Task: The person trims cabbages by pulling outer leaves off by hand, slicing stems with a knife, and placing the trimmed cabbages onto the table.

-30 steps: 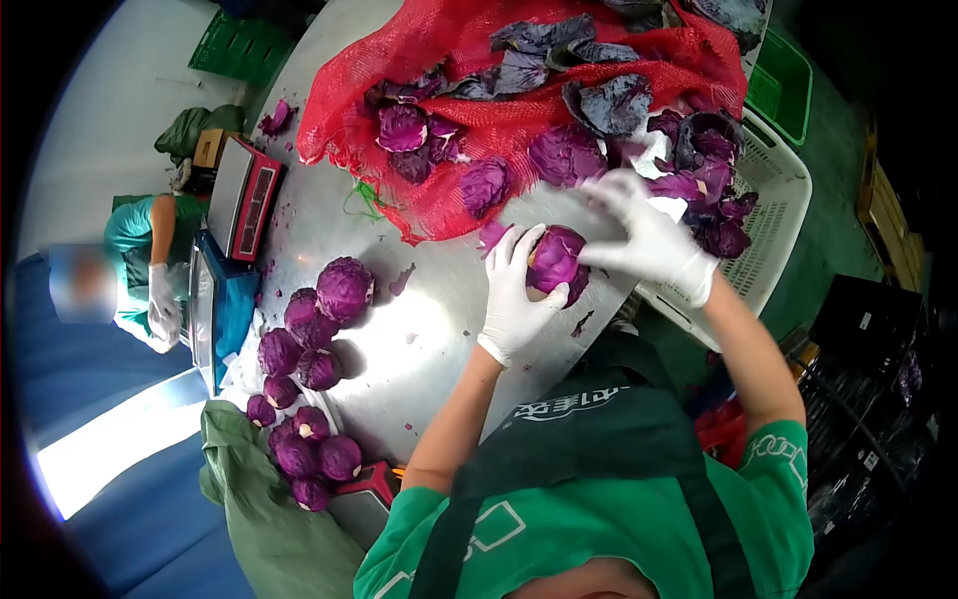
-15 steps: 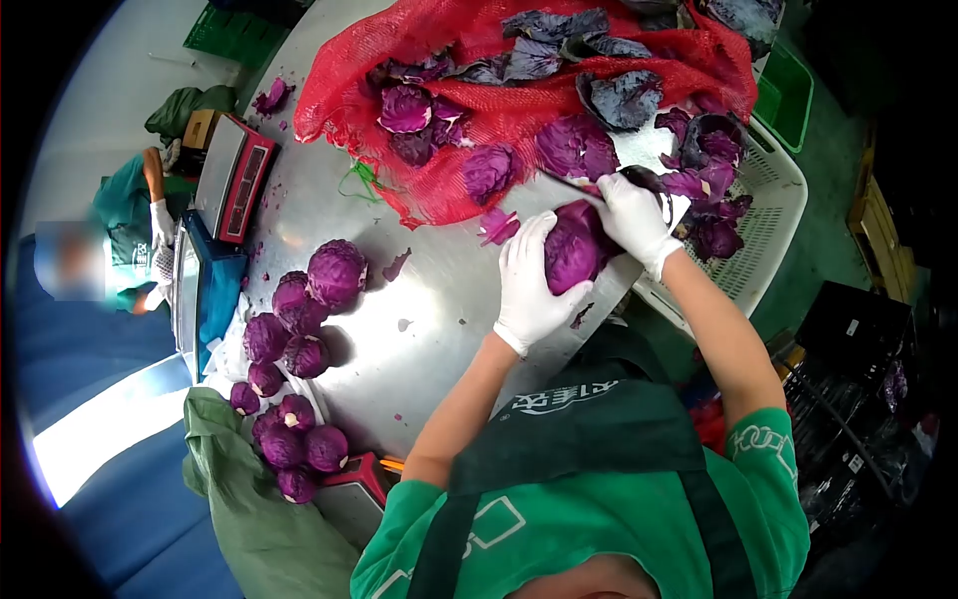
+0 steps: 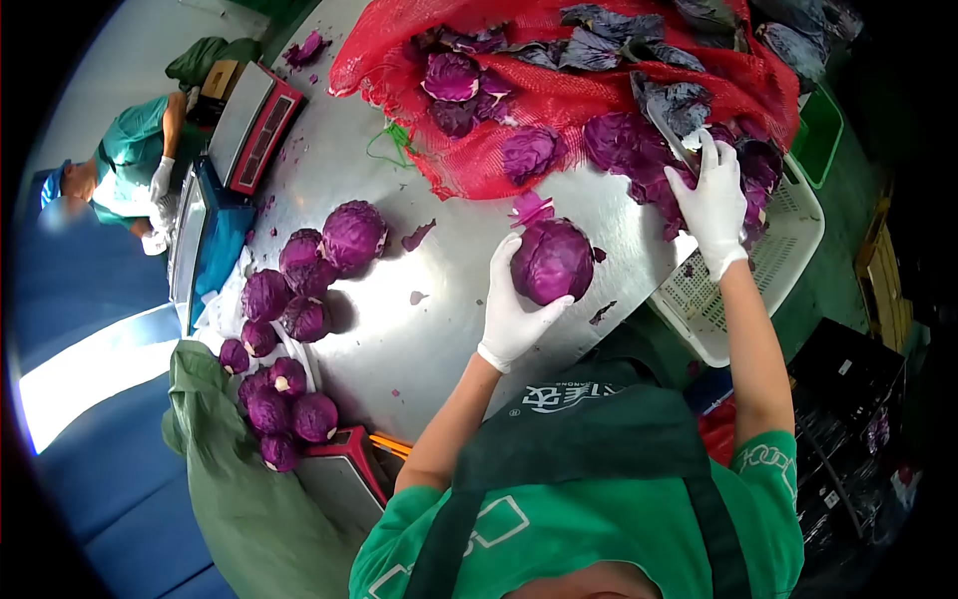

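Note:
A round red cabbage [image 3: 553, 262] rests on the metal table, and my gloved left hand [image 3: 513, 311] is cupped around its near left side. A loose leaf piece [image 3: 531, 208] lies at its far edge. To the right, my gloved right hand [image 3: 714, 205] is over a heap of cut purple leaves [image 3: 634, 150]. A narrow grey knife blade [image 3: 663, 122] points away from between its thumb and fingers; the handle is mostly hidden by the hand.
A red mesh bag [image 3: 399, 60] with leaves covers the table's far side. A white crate [image 3: 714, 334] stands at the right, a green crate [image 3: 820, 135] behind it. Several cabbages [image 3: 354, 238] sit at the left. Beyond the scales [image 3: 261, 130], a co-worker [image 3: 135, 150] stands.
My right hand has moved right with the knife, away from the cabbage to the leaf heap. My left hand stays on the cabbage, which now shows more fully. The view has shifted slightly.

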